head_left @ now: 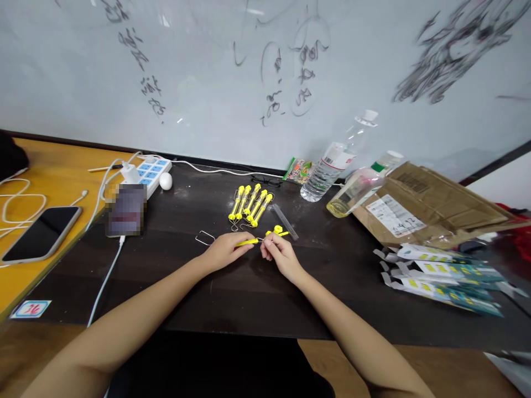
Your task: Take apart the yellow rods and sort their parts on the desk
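Observation:
My left hand [227, 250] is closed around a slim yellow plastic stick [248, 242], its tip pointing right. Close beside it, my right hand [282, 255] pinches a thin metal wire [260, 239] at the stick's tip. Loose yellow plastic parts [278, 230] lie just beyond my right fingers. A clear plastic tube [285, 222] rests behind them. To the left of my left hand is a bent wire piece [204, 238]. Several yellow-ended clear tubes with wire loops [251, 205] lie in a row farther back.
Two bottles, one clear [327, 168] and one with yellowish liquid [352, 190], stand before a cardboard parcel [440, 204]. Printed boxes [448, 279] lie at right. At left are a charging phone [125, 210], a power strip [153, 171] and another phone [43, 233]. A whiteboard [207, 83] rises behind.

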The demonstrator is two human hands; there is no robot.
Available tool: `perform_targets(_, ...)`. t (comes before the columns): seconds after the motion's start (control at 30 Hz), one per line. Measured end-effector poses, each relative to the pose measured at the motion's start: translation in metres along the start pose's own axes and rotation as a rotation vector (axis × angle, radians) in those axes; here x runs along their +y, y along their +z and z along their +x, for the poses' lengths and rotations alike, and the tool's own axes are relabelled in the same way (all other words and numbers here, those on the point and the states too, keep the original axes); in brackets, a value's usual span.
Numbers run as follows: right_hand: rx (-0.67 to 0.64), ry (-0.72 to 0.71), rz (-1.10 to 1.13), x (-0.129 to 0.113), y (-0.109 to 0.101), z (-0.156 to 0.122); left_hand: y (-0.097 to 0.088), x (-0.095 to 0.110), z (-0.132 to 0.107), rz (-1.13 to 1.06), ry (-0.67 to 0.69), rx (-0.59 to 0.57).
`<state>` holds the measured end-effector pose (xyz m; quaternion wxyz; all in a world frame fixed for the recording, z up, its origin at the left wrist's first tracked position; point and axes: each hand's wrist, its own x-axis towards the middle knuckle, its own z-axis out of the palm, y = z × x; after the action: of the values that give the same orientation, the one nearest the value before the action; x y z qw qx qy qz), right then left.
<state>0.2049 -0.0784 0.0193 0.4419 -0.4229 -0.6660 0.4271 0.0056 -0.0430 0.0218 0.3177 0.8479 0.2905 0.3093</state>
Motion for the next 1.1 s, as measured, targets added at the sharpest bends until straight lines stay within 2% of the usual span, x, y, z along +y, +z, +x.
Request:
perform_targets(0.1,0.056,0.008,0.06,0.002,-0.002,0.002,0.0,0.001,0.0,0.017,-0.013,0.001)
perform_targets(0.23,0.068,-0.006,0.113,0.006,-0.004,0.003,-0.001,0.003,0.0,0.037,0.001,-0.049)
perform_targets(0.47,0.075,-0.002,0.106,0.008,-0.004,0.004,0.0,0.001,-0.002,0.146,0.09,-0.123)
perform_targets(0.57,0.027,0.024,0.04,0.008,-0.004,0.003,0.0,0.003,-0.003,0.251,0.134,-0.176)
perform_targets(0.73,-0.14,0.076,-0.046,0.008,-0.001,0.001,0.0,0.01,-0.004,0.354,0.136,-0.225)
perform_targets(0.93,-0.22,0.071,-0.082,0.006,0.0,-0.001,-0.001,0.012,-0.004,0.429,0.019,-0.156)
perform_targets(1.1,-0.265,0.017,-0.149,0.0,0.0,-0.001,-0.002,0.012,-0.003,0.439,0.029,-0.147)
